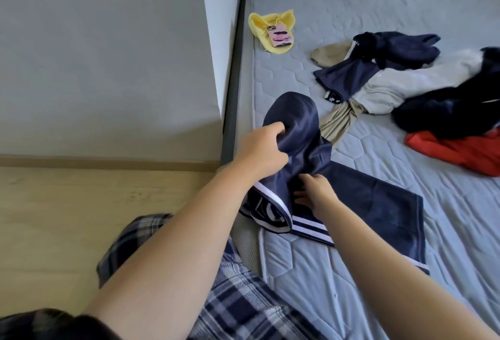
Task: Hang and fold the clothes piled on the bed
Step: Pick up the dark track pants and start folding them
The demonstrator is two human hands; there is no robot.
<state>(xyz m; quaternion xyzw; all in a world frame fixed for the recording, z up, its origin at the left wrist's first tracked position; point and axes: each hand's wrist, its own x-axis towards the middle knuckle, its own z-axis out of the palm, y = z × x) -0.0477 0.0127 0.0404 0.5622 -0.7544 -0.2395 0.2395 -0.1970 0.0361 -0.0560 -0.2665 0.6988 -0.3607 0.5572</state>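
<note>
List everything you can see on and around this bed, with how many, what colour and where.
navy garment: 1, navy with white stripes, mattress's near left edge
yellow cloth: 1, yellow, far left of mattress
phone: 1, pink patterned case, on the yellow cloth
clothes pile: 1, navy, cream, beige and black, right of mattress
red garment: 1, red, near side of the pile
mattress: 1, grey quilted, fills the right
floor: 1, light wood, lower left
plaid garment: 1, navy and white, worn, bottom centre
left grip: 1, bare hand, holds a raised fold of the navy garment
right grip: 1, bare hand, rests on the navy garment
</note>
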